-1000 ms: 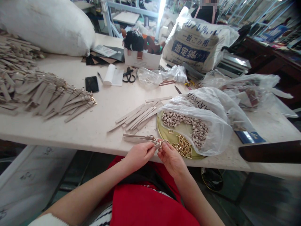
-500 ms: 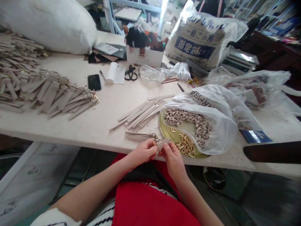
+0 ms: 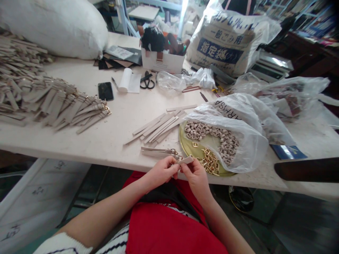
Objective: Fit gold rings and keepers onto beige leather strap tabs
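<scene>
A red garment (image 3: pixel 174 231) covers a white, dark-striped top (image 3: pixel 116 240). The left hand (image 3: pixel 162 172) and right hand (image 3: pixel 197 178) are bare.

2 hands (image 3: pixel 178 173) pinching 1 beige strip (image 3: pixel 186 160) (near buckles (image 3: pixel 210 162)).

Pale table (image 3: pixel 127 113), heaped beige straps (image 3: pixel 58 102), black phone (image 3: pixel 105 91), scissors (image 3: pixel 147 83), loose beige strips (image 3: pixel 159 128), round green tray (image 3: pixel 185 144), white sack (image 3: pixel 66 30)

shiny gold metal buckles (image 3: pixel 210 161), matt beige straps (image 3: pixel 159 127), glossy clear plastic bag (image 3: pixel 238 132)
</scene>
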Action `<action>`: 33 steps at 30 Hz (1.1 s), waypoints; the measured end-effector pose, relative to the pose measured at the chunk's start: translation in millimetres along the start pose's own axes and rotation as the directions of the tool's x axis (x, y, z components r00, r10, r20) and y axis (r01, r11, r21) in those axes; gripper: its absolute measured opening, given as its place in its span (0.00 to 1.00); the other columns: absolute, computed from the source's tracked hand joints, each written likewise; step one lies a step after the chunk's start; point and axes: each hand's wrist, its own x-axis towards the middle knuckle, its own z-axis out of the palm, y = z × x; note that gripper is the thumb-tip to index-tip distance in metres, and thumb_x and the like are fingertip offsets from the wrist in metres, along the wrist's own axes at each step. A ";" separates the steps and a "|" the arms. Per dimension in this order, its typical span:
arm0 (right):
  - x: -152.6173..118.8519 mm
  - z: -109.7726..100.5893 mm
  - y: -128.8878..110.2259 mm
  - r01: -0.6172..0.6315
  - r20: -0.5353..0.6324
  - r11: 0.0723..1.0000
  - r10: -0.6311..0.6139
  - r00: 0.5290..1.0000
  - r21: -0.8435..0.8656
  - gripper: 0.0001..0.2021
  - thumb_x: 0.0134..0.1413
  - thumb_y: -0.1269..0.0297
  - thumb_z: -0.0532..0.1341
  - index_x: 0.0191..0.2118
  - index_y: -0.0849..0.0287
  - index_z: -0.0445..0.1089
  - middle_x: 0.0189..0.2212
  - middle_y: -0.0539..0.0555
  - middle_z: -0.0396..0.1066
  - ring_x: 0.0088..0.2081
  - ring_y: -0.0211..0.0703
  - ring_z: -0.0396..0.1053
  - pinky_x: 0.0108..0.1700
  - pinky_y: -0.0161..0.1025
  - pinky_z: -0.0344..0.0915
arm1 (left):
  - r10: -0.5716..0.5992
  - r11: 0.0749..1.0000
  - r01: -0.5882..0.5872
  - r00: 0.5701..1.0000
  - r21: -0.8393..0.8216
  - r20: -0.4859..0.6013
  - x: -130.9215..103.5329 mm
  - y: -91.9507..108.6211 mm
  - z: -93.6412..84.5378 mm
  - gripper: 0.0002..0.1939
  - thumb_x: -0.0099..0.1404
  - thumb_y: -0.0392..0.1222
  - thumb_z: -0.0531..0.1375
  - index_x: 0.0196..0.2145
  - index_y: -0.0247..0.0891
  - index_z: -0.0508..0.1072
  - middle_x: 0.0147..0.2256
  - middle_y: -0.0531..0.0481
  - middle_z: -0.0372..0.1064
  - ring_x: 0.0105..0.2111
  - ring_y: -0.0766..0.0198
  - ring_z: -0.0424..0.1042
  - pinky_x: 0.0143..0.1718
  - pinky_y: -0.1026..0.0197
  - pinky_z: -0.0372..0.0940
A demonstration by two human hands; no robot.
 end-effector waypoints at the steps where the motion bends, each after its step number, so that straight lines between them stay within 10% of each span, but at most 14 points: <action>1: 0.5 -1.0 -0.4 -0.023 0.020 0.999 0.023 1.000 0.032 0.08 0.46 0.60 0.62 0.30 0.59 0.67 0.26 0.49 0.69 0.29 0.37 0.65 0.34 0.35 0.62 | -0.001 1.000 0.002 1.000 -0.011 0.014 0.7 -1.0 -0.6 0.10 0.59 0.47 0.51 0.28 0.37 0.59 0.19 0.58 0.62 0.13 0.76 0.52 0.14 0.71 0.46; 7: 4.4 -3.8 -1.5 -0.378 0.320 0.842 0.263 0.910 0.384 0.08 0.46 0.59 0.61 0.31 0.59 0.68 0.26 0.49 0.69 0.24 0.36 0.65 0.30 0.36 0.62 | 0.032 0.999 -0.032 0.999 -0.017 0.029 0.9 -0.2 -0.5 0.11 0.58 0.48 0.52 0.27 0.36 0.59 0.20 0.57 0.62 0.14 0.76 0.54 0.14 0.72 0.48; 13: -1.5 -1.9 -2.4 0.092 0.033 0.992 -0.090 0.995 -0.087 0.06 0.49 0.62 0.59 0.30 0.59 0.65 0.27 0.49 0.66 0.30 0.39 0.63 0.35 0.37 0.61 | 0.030 0.991 -0.019 0.996 0.134 -0.081 -0.5 -2.3 4.3 0.09 0.58 0.44 0.51 0.26 0.37 0.61 0.19 0.58 0.63 0.14 0.76 0.53 0.16 0.71 0.49; 17: -1.3 -3.3 -3.7 0.382 0.002 0.779 -0.440 0.898 -0.497 0.03 0.49 0.68 0.58 0.28 0.58 0.63 0.28 0.50 0.63 0.33 0.40 0.61 0.38 0.38 0.58 | 0.055 0.985 -0.035 0.992 0.170 -0.115 -1.0 -1.6 4.8 0.09 0.58 0.44 0.51 0.25 0.37 0.60 0.19 0.58 0.62 0.15 0.75 0.55 0.17 0.71 0.49; 28: -1.8 -17.9 -19.0 0.191 0.222 0.937 -0.128 0.967 -0.292 0.06 0.52 0.62 0.56 0.31 0.59 0.65 0.26 0.49 0.65 0.29 0.37 0.62 0.32 0.34 0.58 | 0.130 0.987 -0.128 0.991 0.095 -0.019 4.1 4.5 -3.7 0.12 0.57 0.47 0.56 0.34 0.37 0.60 0.21 0.59 0.62 0.18 0.72 0.61 0.21 0.69 0.56; 31: 15.8 -49.1 -27.5 0.186 0.283 0.914 -0.083 0.956 -0.360 0.10 0.53 0.58 0.56 0.34 0.59 0.67 0.25 0.49 0.66 0.27 0.37 0.62 0.29 0.34 0.58 | 0.161 0.965 -0.171 0.985 0.197 0.066 7.8 7.1 -3.1 0.12 0.60 0.46 0.52 0.39 0.38 0.63 0.21 0.59 0.60 0.18 0.72 0.59 0.21 0.69 0.55; 33: 38.1 -81.6 -31.0 0.173 0.107 0.824 -0.137 0.985 -0.539 0.12 0.54 0.56 0.53 0.35 0.59 0.66 0.25 0.50 0.66 0.27 0.39 0.63 0.29 0.35 0.59 | 0.153 0.950 -0.169 0.985 0.262 0.081 8.9 7.9 -3.2 0.12 0.61 0.48 0.50 0.34 0.37 0.66 0.19 0.59 0.59 0.18 0.72 0.57 0.21 0.69 0.53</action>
